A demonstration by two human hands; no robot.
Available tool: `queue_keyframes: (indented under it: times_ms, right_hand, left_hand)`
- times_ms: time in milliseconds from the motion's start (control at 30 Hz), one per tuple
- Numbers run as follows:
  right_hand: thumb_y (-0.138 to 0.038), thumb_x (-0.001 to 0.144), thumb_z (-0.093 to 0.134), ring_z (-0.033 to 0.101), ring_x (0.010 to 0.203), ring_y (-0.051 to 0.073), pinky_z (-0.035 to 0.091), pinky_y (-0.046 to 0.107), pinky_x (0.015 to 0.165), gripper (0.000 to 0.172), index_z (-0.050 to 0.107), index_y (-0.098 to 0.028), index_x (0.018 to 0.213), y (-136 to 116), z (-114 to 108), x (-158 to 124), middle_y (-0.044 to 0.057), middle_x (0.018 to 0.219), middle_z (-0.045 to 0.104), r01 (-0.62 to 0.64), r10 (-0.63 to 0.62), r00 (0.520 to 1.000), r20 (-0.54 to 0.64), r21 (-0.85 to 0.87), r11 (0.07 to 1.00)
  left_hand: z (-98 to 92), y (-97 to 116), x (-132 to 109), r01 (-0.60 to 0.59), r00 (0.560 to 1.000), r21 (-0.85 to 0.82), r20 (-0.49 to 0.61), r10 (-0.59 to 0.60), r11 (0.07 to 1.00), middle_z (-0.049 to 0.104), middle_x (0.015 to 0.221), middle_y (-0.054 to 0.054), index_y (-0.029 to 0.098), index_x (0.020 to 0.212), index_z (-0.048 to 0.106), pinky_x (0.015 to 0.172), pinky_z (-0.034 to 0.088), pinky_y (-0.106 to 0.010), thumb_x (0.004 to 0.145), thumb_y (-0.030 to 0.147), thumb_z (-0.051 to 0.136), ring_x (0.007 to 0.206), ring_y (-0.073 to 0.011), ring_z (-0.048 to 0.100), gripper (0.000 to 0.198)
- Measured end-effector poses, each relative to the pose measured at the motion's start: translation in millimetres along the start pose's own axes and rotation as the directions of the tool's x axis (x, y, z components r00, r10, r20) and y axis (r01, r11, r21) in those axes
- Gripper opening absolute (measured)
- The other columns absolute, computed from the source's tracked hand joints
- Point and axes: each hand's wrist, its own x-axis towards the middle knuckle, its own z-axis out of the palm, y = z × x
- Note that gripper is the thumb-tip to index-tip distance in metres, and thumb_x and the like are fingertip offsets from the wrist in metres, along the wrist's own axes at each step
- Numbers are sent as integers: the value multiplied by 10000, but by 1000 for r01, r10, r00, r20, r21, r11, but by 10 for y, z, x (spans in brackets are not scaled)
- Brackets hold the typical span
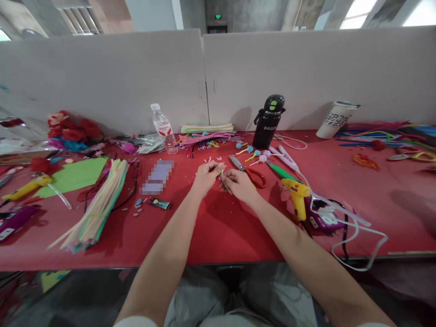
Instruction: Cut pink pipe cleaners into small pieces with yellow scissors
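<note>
Pale panels (136, 77) are standing along the back of a red-covered table (218, 240), and a green sign (218, 17) is glowing on the wall behind them.

From the head view, both hands are working close together over the middle of the table. The right hand (240, 183) is pinching a thin green strip (229, 190), which is slanting between the two hands. The left hand (207, 176) is bringing its thumb and fingers together beside the strip's upper end; whether it is gripping anything cannot be told. Small pink pieces (220, 159) are lying just beyond the left hand's fingers.

Red-handled pliers (241, 167) are resting just beside the right hand, and a black bottle (266, 127) is standing behind them. Farther right, a yellow glue gun (299, 200) is lying by a white cord (357, 268). Toward the left, a small dark tube (159, 203) is lying near a bundle of pale and green stems (98, 204), while a clear bottle (164, 129) is standing close to the panels.
</note>
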Motion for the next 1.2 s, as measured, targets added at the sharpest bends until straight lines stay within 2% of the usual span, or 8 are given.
queue_keyframes:
  times_ms: [500, 567, 633, 733, 800, 933, 1033, 1200]
  right_hand:
    - [-405, 773, 646, 636, 561, 149, 527, 284, 588, 259, 542, -168, 768, 34, -18, 11, 23, 626, 653, -64, 63, 997, 32, 28, 998]
    - [-394, 802, 608, 635, 567, 151, 519, 283, 593, 234, 551, -169, 768, 33, -17, 3, 24, 634, 655, -40, 40, 999, 21, -26, 999]
    - [-367, 825, 575, 621, 580, 144, 498, 274, 613, 213, 570, -170, 745, 22, -20, -14, 19, 642, 654, 48, -42, 998, 40, -168, 985]
    - [-302, 837, 553, 590, 625, 134, 448, 253, 655, 193, 607, -171, 705, -9, -26, -48, 13, 667, 655, 235, -196, 972, 132, -442, 866]
    - [-274, 844, 540, 574, 632, 128, 422, 241, 655, 190, 619, -171, 705, -25, -27, -66, 11, 678, 657, 293, -236, 956, 174, -530, 796]
    - [-277, 863, 505, 526, 551, 112, 376, 223, 577, 228, 595, -169, 685, -9, -25, -72, -1, 614, 621, 271, -248, 961, 119, -565, 780]
    - [-298, 874, 486, 507, 531, 110, 358, 221, 548, 250, 589, -165, 689, 39, -29, -50, -3, 603, 609, 248, -239, 967, 91, -561, 790]
    - [-304, 886, 475, 494, 532, 109, 342, 227, 546, 293, 598, -162, 661, 46, -23, -65, 9, 605, 607, 248, -212, 968, 133, -625, 740]
  left_hand:
    - [-14, 41, -4, 79, 997, -47, -13, -80, 996, 574, 606, 3, 130, 714, 653, 551, 404, -227, 667, 469, 705, 550, -86, 497, 346]
    - [-44, 39, 11, 87, 996, -68, -21, -89, 994, 584, 627, -4, 134, 704, 649, 573, 422, -230, 673, 489, 696, 567, -89, 511, 359]
    - [-78, 44, 28, 108, 993, -96, -43, -113, 990, 587, 630, -7, 137, 667, 630, 584, 434, -234, 673, 511, 689, 567, -90, 518, 379]
    - [-114, 54, 44, 154, 984, -147, -64, -165, 977, 588, 627, -4, 139, 643, 601, 600, 452, -242, 653, 515, 705, 569, -92, 530, 390]
    - [-120, 58, 40, 177, 982, -189, -34, -186, 966, 597, 640, -6, 138, 663, 597, 623, 465, -252, 664, 507, 703, 584, -97, 547, 384]
    - [-116, 56, 13, 190, 981, -254, 88, -173, 948, 662, 764, -68, 120, 795, 641, 673, 478, -271, 750, 509, 624, 688, -131, 612, 391]
    - [-126, 28, 2, 179, 976, -235, 169, -141, 955, 692, 898, -101, 123, 958, 666, 765, 484, -295, 725, 419, 684, 817, -162, 640, 378]
    - [-138, -57, 22, 122, 987, -159, 128, -102, 980, 708, 893, -97, 122, 1000, 678, 770, 503, -326, 673, 350, 737, 769, -161, 648, 403]
